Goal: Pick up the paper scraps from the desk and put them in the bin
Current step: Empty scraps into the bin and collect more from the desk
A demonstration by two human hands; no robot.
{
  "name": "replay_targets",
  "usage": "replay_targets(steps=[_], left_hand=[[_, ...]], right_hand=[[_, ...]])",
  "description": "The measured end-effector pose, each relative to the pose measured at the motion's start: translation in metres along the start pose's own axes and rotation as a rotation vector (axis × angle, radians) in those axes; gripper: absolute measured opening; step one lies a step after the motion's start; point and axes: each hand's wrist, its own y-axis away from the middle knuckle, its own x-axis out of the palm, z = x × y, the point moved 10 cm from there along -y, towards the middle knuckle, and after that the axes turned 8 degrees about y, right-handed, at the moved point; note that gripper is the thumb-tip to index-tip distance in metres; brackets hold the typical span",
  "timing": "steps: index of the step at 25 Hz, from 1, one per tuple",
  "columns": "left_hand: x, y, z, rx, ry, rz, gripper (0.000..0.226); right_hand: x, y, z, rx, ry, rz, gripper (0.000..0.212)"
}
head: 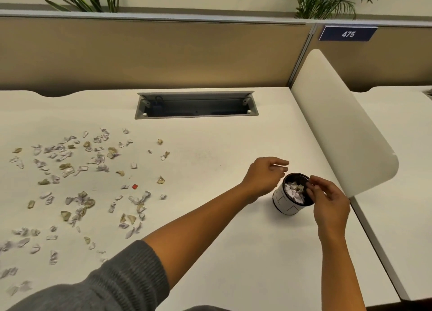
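Several crumpled paper scraps (77, 170), pale lilac and tan, lie scattered over the left half of the white desk (210, 217). One small red bit (134, 186) lies among them. A small round bin (291, 195), white outside and black inside, stands on the right side of the desk and holds scraps. My left hand (264, 175) hovers just left of the bin's rim with its fingers loosely stretched and nothing in them. My right hand (327, 201) is over the bin's right rim, its fingertips drawn together above the opening. Whether they pinch a scrap is hidden.
An open grey cable tray (196, 105) is sunk into the desk at the back. A white rounded divider panel (339, 128) stands close to the right of the bin. Tan partition walls (152, 53) close off the back, with plants behind them.
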Motion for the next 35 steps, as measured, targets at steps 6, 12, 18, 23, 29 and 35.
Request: replay_targets(steps=[6, 12, 18, 23, 29, 35], left_hand=[[-0.054, 0.023, 0.017, 0.043, -0.221, -0.113, 0.030], [-0.162, 0.064, 0.049, 0.039, -0.474, -0.307, 0.031], [-0.284, 0.098, 0.084, -0.092, -1.076, -0.489, 0.053], [-0.337, 0.128, 0.127, -0.342, -1.025, -0.440, 0.072], [-0.325, 0.150, 0.127, -0.294, -0.943, -0.302, 0.079], [-0.305, 0.170, 0.127, -0.264, -1.003, -0.249, 0.076]], right_hand=[[0.045, 0.004, 0.032, -0.101, 0.048, 0.057, 0.024], [0.124, 0.032, 0.055, -0.158, 0.007, 0.250, 0.031], [0.167, 0.062, 0.046, -0.154, 0.083, 0.385, 0.027], [0.186, 0.078, 0.046, -0.146, 0.152, 0.465, 0.026], [0.199, 0.095, 0.045, -0.136, 0.180, 0.514, 0.025], [0.224, 0.121, 0.040, -0.122, 0.204, 0.601, 0.023]])
